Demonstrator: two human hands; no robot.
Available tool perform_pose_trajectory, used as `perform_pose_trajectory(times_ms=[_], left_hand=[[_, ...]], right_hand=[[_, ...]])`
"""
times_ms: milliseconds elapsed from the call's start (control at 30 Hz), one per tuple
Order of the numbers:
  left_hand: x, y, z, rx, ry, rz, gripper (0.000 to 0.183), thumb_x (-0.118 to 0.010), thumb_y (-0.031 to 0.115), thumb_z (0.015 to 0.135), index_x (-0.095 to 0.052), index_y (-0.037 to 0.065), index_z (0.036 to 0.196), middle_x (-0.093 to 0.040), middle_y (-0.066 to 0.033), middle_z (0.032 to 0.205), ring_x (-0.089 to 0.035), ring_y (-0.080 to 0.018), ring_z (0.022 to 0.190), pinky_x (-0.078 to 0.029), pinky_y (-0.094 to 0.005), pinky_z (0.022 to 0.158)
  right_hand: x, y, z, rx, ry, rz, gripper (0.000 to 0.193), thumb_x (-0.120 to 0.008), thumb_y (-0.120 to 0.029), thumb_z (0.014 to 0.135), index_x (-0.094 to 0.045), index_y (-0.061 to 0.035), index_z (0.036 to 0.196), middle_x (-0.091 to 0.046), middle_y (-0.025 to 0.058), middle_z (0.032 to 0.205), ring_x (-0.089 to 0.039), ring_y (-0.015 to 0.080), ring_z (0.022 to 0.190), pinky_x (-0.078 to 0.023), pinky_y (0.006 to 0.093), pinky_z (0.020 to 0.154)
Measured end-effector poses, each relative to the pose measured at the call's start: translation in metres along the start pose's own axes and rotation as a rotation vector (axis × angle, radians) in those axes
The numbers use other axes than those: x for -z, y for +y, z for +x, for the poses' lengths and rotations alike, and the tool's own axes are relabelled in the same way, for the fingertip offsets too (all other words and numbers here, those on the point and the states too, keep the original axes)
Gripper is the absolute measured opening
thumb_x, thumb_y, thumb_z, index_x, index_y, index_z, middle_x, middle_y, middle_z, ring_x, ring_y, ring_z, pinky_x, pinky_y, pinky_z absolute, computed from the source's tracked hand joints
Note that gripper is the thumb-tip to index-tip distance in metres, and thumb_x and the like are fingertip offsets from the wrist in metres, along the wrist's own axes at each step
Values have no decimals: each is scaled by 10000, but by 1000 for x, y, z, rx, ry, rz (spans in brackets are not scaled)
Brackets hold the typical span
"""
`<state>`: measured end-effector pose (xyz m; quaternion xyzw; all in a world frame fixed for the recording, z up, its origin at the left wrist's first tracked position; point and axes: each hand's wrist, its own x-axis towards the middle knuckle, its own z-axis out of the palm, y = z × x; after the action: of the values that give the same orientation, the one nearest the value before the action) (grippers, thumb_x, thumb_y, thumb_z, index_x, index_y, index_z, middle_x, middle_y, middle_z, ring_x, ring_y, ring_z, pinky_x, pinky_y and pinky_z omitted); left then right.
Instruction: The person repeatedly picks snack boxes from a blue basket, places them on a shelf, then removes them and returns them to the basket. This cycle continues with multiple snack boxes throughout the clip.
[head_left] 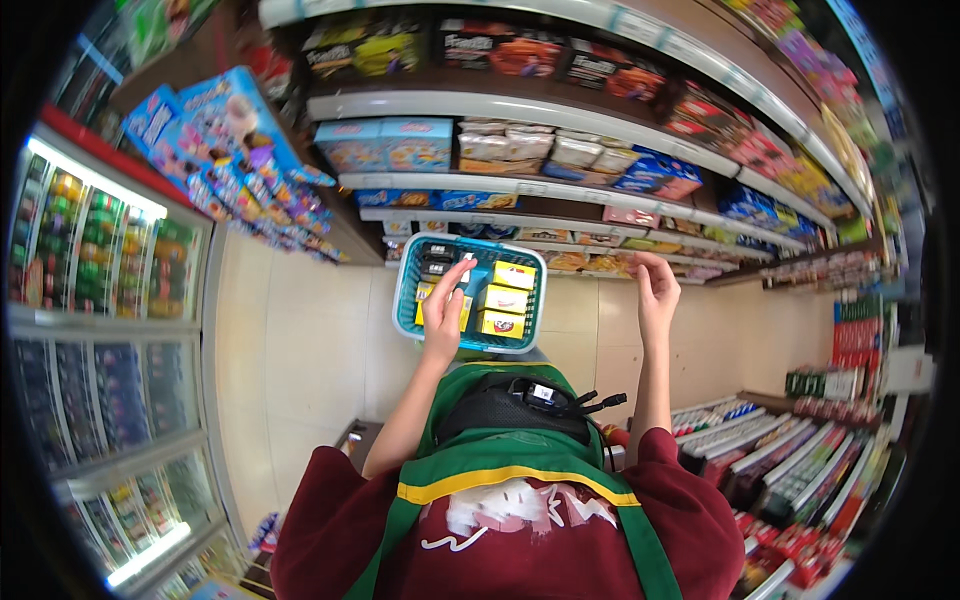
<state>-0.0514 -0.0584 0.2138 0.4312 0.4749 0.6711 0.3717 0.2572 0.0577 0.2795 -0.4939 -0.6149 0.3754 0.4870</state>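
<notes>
Teal shopping basket [408, 300], seen from the head camera looking down, sits just ahead of the person's chest, roughly level with the lower store shelves. It is rectangular with mesh walls, its long axis running left to right across the view and tilted slightly. Inside lie yellow boxes [503, 298] stacked toward the right half, and dark small packs [436, 262] in the far-left corner.

The left hand [446, 305] is stretched forward over the basket's left half, reaching in from the near rim. Its fingers are partly spread, and the fingertips seem to pinch a small white item at the top, though it is too small to be sure what it is. This hand is plainly the nearer one to the basket; the yellow boxes lie just to its right, touching or almost touching the palm's edge.

The right hand [655, 285] is raised well to the right of the basket, clear of it, up near the lowest shelf edge [640, 258]. Its fingers are curled loosely together; whether they hold anything cannot be told.

Around them, stocked shelves of snack packages [560, 150] curve across the top and right. A glass-door drinks cooler [100, 300] lines the left side. Pale tiled floor [300, 350] shows open room to the left of the basket and between the two hands. A rack of coloured packets [790, 450] stands low on the right, close beside the right elbow. The person wears a maroon top with a green apron [500, 470].
</notes>
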Motion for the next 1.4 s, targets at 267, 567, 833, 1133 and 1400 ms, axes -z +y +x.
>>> perform_pose_trajectory(times_ms=[267,567,833,1133,1400], left_hand=[[-49,14,0,93,-289,-33,417,-432,129,1040,-524,-52,1405,-599,-207,1387,-544,-264,1327,-358,-378,1152],[-118,25,-12,127,-293,-28,374,-440,13,1013,-529,-80,1365,-623,-197,1333,-581,-264,1280,-408,-374,1123],[-212,20,-5,105,-223,66,355,-467,48,1012,-564,-44,1341,-644,-184,1314,-599,-243,1253,-426,-364,1096],[-367,12,0,90,-244,13,334,-482,29,1007,-572,-53,1318,-649,-180,1305,-609,-259,1244,-433,-388,1117],[-404,22,23,42,-259,58,346,-474,12,1002,-560,-47,1332,-649,-174,1304,-607,-255,1245,-437,-385,1116]], right_hand=[[73,-26,-76,-48,310,-20,142,-557,5,995,-681,37,1056,-723,75,943,-675,123,880,-546,264,828],[131,-3,-67,-68,316,-15,134,-559,-6,999,-673,40,1052,-722,97,952,-684,144,868,-554,276,821],[202,9,1,47,105,-83,136,-600,39,924,-708,19,1005,-749,104,932,-728,172,865,-572,290,798],[285,60,21,-80,70,77,151,-582,44,934,-705,18,1018,-751,83,950,-717,149,876,-567,286,809],[324,71,26,-90,37,175,150,-571,34,957,-699,24,1035,-748,84,956,-715,145,886,-571,281,817]])
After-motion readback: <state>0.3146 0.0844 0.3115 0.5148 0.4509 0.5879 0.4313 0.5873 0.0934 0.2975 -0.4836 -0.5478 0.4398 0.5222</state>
